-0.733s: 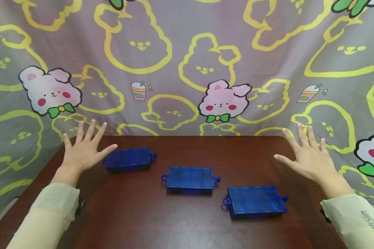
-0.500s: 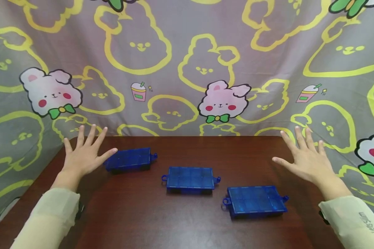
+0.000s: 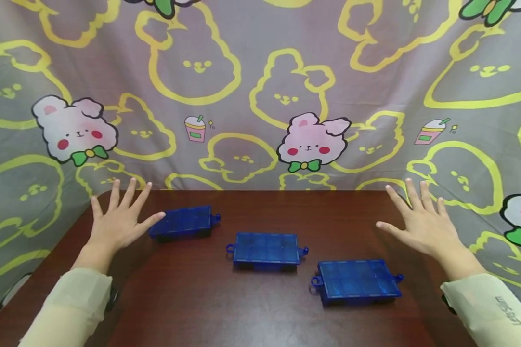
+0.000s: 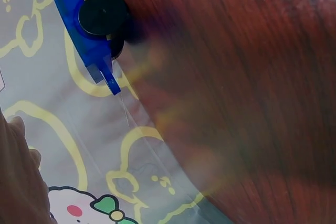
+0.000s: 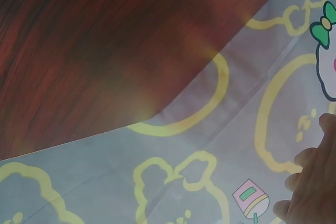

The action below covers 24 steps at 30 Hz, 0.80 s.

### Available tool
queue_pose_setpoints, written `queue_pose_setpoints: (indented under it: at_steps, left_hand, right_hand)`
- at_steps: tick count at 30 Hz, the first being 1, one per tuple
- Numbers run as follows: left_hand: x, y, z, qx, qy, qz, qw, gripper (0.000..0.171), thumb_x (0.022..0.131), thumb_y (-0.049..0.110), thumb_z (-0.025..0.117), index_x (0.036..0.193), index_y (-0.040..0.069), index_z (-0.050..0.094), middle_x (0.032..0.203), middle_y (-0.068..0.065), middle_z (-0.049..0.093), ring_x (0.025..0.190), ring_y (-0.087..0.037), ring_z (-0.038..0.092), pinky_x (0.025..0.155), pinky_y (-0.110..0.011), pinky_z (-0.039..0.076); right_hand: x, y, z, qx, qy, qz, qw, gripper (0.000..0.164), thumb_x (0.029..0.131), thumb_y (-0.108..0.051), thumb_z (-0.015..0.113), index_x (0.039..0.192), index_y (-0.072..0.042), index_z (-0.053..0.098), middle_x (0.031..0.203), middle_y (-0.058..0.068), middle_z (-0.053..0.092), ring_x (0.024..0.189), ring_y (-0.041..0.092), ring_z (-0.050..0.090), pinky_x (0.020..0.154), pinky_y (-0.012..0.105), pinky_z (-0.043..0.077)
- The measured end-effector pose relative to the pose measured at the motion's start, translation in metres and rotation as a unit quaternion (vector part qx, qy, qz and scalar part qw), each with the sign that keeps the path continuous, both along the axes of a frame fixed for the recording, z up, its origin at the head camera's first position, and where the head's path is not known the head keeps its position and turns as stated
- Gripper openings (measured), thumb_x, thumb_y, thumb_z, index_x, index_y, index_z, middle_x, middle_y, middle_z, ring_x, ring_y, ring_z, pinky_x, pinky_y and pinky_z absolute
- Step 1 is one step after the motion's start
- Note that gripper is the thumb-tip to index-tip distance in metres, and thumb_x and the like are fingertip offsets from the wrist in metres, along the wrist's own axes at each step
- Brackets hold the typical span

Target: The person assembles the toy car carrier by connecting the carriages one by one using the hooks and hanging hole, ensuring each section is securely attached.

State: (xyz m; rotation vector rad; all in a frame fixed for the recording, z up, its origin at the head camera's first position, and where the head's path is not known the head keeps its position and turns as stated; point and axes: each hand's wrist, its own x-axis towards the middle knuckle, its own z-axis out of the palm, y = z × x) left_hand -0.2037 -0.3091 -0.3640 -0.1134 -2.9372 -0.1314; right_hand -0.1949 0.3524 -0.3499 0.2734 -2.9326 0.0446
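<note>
Three blue see-through toy train cars stand apart in a slanting row in the head view. The left car is farthest back, the middle car comes between, and the right car is nearest. Each has couplings at its ends; the left wrist view shows black wheels under one car. My left hand is spread with straight fingers, its thumb overlapping the left car's near end in this view. Fingers also spread, my right hand hovers beyond the right car, holding nothing.
A dark red-brown wooden table with rounded far corners bears the cars. Right behind it hangs a grey curtain printed with yellow outlines and cartoon bunnies, which also runs along both sides.
Both hands have sunk a little in the head view, and the right hand has drifted slightly left. My left thumb now covers the left car's coupling. The cars stay in place.
</note>
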Motion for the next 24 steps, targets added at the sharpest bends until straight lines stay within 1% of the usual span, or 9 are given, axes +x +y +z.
queue_pose_setpoints:
  at_steps: [6, 9, 13, 17, 21, 24]
  left_hand:
    - [0.004, 0.004, 0.001, 0.001, 0.006, -0.007, 1.0000, 0.094, 0.090, 0.077, 0.035, 0.161, 0.026, 0.003, 0.167, -0.019, -0.003, 0.149, -0.042, -0.025, 0.104, -0.077, -0.021]
    - [0.008, 0.007, 0.001, -0.003, 0.002, -0.013, 0.9999, 0.093, 0.090, 0.077, 0.036, 0.161, 0.027, 0.001, 0.167, -0.017, -0.005, 0.150, -0.040, -0.026, 0.104, -0.078, -0.020]
    - [0.013, 0.013, 0.001, -0.007, 0.000, -0.024, 0.9997, 0.093, 0.090, 0.076, 0.038, 0.161, 0.028, 0.002, 0.168, -0.016, -0.005, 0.150, -0.038, -0.026, 0.105, -0.079, -0.019]
    - [0.016, 0.019, 0.003, -0.008, 0.010, -0.037, 0.9992, 0.092, 0.091, 0.075, 0.041, 0.161, 0.029, 0.003, 0.168, -0.014, -0.005, 0.151, -0.037, -0.025, 0.105, -0.079, -0.017]
    - [0.020, 0.029, 0.006, -0.013, 0.012, -0.045, 0.9988, 0.093, 0.090, 0.075, 0.043, 0.161, 0.029, 0.003, 0.168, -0.011, -0.007, 0.152, -0.038, -0.022, 0.106, -0.078, -0.017]
    - [0.022, 0.038, 0.007, -0.020, 0.015, -0.053, 0.9983, 0.093, 0.089, 0.076, 0.043, 0.161, 0.030, 0.006, 0.169, -0.012, -0.004, 0.152, -0.038, -0.019, 0.108, -0.077, -0.017]
  right_hand:
    - [-0.001, -0.007, 0.000, -0.006, -0.006, 0.009, 1.000, 0.096, 0.090, -0.069, 0.053, 0.161, -0.030, 0.002, 0.166, 0.020, -0.013, 0.149, 0.045, -0.022, 0.109, 0.080, 0.001]
    - [0.001, -0.012, -0.001, -0.008, -0.009, 0.017, 1.000, 0.096, 0.090, -0.068, 0.053, 0.161, -0.029, 0.003, 0.166, 0.021, -0.011, 0.149, 0.044, -0.023, 0.110, 0.079, -0.001]
    - [0.005, -0.018, -0.003, -0.012, -0.008, 0.026, 1.000, 0.095, 0.090, -0.068, 0.054, 0.161, -0.029, 0.006, 0.167, 0.019, -0.010, 0.150, 0.040, -0.024, 0.111, 0.077, -0.002]
    - [0.008, -0.028, -0.002, -0.012, -0.004, 0.039, 0.999, 0.094, 0.090, -0.068, 0.054, 0.161, -0.029, 0.006, 0.167, 0.019, -0.006, 0.151, 0.038, -0.022, 0.111, 0.077, 0.000]
    - [0.012, -0.039, -0.001, -0.003, 0.003, 0.056, 0.998, 0.095, 0.090, -0.067, 0.056, 0.161, -0.029, 0.006, 0.167, 0.020, 0.001, 0.152, 0.039, -0.018, 0.111, 0.078, 0.006]
    - [0.016, -0.046, -0.002, 0.001, 0.004, 0.067, 0.998, 0.095, 0.089, -0.067, 0.056, 0.161, -0.029, 0.007, 0.167, 0.019, 0.000, 0.153, 0.040, -0.015, 0.111, 0.078, 0.007]
